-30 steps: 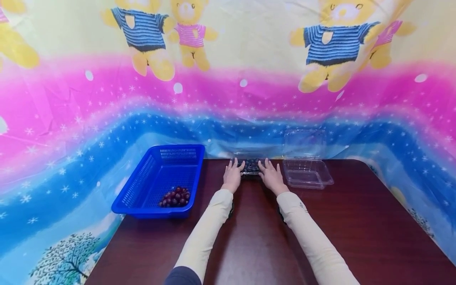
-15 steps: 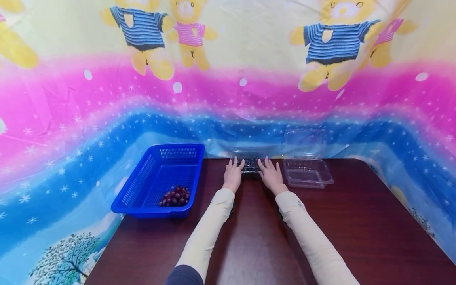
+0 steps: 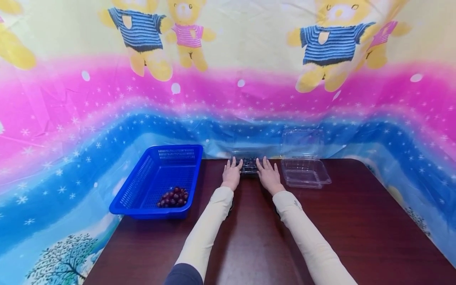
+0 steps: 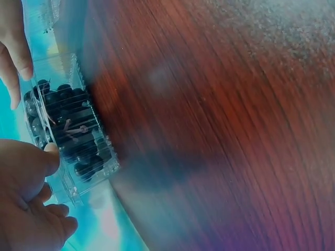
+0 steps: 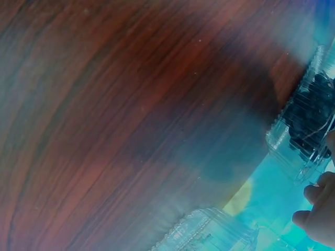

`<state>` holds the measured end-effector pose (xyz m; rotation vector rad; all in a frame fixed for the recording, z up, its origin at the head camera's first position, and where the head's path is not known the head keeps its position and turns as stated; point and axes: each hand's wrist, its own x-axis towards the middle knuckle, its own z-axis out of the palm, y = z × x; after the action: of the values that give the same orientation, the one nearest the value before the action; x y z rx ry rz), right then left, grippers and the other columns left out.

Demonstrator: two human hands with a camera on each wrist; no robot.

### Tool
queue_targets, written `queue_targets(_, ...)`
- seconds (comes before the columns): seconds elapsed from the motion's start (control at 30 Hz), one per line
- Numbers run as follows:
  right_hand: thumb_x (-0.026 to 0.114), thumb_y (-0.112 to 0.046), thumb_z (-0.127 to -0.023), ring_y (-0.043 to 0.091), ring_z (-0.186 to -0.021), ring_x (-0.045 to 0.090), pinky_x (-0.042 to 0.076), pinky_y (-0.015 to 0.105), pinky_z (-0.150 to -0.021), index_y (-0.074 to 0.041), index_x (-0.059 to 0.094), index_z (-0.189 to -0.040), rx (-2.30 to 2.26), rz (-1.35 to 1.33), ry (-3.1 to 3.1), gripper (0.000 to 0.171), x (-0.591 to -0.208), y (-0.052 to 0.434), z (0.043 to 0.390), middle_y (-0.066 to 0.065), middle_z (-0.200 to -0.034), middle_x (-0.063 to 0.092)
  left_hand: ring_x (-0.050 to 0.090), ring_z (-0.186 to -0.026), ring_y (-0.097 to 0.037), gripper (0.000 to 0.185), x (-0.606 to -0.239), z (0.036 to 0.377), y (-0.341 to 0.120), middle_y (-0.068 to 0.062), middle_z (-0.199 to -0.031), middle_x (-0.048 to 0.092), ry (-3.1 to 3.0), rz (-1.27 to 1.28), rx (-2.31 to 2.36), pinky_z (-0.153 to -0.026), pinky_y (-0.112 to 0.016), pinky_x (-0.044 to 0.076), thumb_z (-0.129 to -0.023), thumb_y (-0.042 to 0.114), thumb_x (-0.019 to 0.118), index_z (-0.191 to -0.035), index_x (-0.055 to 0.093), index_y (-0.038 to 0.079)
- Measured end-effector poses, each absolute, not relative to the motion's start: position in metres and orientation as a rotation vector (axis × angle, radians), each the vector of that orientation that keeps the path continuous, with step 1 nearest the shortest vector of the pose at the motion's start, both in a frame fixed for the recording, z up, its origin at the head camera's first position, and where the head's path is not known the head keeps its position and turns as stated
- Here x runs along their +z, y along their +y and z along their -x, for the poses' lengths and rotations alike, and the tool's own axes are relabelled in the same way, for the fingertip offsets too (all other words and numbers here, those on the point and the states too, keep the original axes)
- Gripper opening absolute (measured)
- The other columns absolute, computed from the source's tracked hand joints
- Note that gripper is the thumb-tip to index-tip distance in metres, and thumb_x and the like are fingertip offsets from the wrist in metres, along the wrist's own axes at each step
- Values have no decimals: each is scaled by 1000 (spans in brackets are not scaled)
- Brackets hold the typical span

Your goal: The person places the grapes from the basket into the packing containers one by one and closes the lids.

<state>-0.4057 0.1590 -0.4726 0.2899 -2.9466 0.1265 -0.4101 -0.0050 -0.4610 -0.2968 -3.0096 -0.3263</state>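
Note:
A clear plastic box (image 3: 249, 171) with dark grapes (image 4: 65, 123) in it stands at the table's far edge. My left hand (image 3: 231, 177) is at its left end; in the left wrist view the thumb lies at the rim and the other fingers bend round the outside. At the right end, my right hand (image 3: 269, 177) mirrors this, with bent fingertips (image 5: 313, 194) by the box's corner in the right wrist view. A pale stem (image 4: 76, 128) shows among the grapes. Part of the right hand is cut off at that view's edge.
A blue plastic basket (image 3: 119, 208) stands on the left with a bunch of red grapes (image 3: 173, 198) in its near right corner. Right of my hands is a second clear box (image 3: 304, 180), its lid (image 3: 303, 143) raised. A patterned cloth (image 3: 221, 95) hangs right behind the table (image 3: 249, 237).
The head view has shifted slightly. Both hands stay at the ends of the grape-filled box, and the basket and second box stand where they were.

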Motion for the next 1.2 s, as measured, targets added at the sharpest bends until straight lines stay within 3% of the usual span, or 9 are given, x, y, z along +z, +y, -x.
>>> queue_targets(0.27,43,-29,-99,29,-141,18,17,53,-112,-16,15,-149,102,-292,-2951,59,-473,160,404,18,-153,13,18,-141,-30,55,-455,408,-4,-7,-155,16,-3047,320,-205,-111,-47,24,-97,25,44,-148,23,27)
queue_targets(0.53,45,-33,-98,29,-142,14,15,54,-111,-14,9,-150,110,-298,-2950,66,-473,160,402,19,-154,7,9,-143,-26,63,-455,402,-6,-2,-157,4,-3066,342,-104,-111,-50,20,-97,41,41,-149,8,30)
queue_targets(0.9,43,-33,-99,32,-140,19,15,55,-111,-9,8,-149,219,-329,-2943,66,-474,165,400,20,-153,10,12,-142,-29,61,-454,400,-13,-2,-157,3,-3097,406,-66,-111,-52,20,-96,47,38,-149,10,34)
queue_targets(1.2,40,-34,-99,33,-140,18,11,55,-112,-14,10,-150,220,-339,-2949,62,-470,171,397,20,-154,8,13,-142,-28,62,-455,402,-21,-1,-157,4,-3095,409,-49,-110,-52,21,-96,48,39,-148,8,36)
